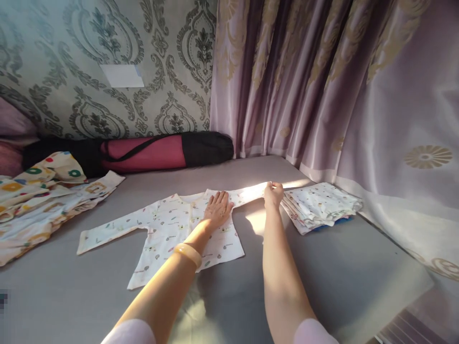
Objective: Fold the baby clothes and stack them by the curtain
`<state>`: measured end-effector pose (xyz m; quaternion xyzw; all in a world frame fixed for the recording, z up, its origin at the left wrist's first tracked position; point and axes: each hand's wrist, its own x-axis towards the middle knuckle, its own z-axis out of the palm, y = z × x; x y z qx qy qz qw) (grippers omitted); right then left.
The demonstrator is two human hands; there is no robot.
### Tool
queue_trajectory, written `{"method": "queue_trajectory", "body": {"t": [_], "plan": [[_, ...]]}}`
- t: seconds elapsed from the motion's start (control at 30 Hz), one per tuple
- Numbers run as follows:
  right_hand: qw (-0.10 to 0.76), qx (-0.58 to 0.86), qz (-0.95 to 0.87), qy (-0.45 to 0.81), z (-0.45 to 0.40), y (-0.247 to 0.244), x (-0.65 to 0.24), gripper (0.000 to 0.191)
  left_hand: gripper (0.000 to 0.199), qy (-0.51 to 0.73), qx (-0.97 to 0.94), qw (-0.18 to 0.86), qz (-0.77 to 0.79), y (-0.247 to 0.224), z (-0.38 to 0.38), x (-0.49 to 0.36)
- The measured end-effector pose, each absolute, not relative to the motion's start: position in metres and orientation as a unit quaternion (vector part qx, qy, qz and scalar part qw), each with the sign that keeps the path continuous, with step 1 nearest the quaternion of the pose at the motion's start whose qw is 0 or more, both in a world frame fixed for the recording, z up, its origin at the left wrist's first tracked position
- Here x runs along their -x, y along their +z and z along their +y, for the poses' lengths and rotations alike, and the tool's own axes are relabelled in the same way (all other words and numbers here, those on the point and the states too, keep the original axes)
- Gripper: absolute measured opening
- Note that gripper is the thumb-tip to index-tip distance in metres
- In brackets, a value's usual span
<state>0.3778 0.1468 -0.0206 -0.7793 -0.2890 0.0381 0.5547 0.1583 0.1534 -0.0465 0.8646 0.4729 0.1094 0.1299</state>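
A small white long-sleeved baby shirt (168, 234) with a scattered print lies spread out on the grey sheet, its neckline facing the wall. My left hand (218, 209) rests flat on the chest of the shirt near the right shoulder, fingers stretched out. At the cuff of the right sleeve, my right hand (273, 193) is closed, pinching the sleeve end between thumb and fingers. That sleeve stretches straight out to the right. The other sleeve (111, 231) lies extended to the left.
Beside my right hand is a stack of folded printed clothes (322, 205). Loose patterned clothes (46, 200) lie in a heap at the left. A red and black long bag (150, 150) runs along the wall. Purple curtains (287, 86) hang on the right beyond the bed's edge.
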Motion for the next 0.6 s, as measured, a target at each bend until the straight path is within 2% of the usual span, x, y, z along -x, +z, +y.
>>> {"method": "queue_trajectory", "body": {"t": [0.17,0.33,0.6], "plan": [[0.614,0.75,-0.232,0.081,0.144,-0.009,-0.37,0.023,0.067,0.083,-0.873,0.118,0.466,-0.039,0.155,-0.157],[0.706,0.641,-0.197,0.228,0.144,0.023,-0.348,0.021,0.077,0.077,-0.883,0.138,0.441,-0.033,0.167,-0.156],[0.734,0.552,-0.213,0.334,0.149,0.044,-0.305,0.022,0.086,0.034,-0.872,0.15,0.464,-0.024,0.178,-0.159]]}}
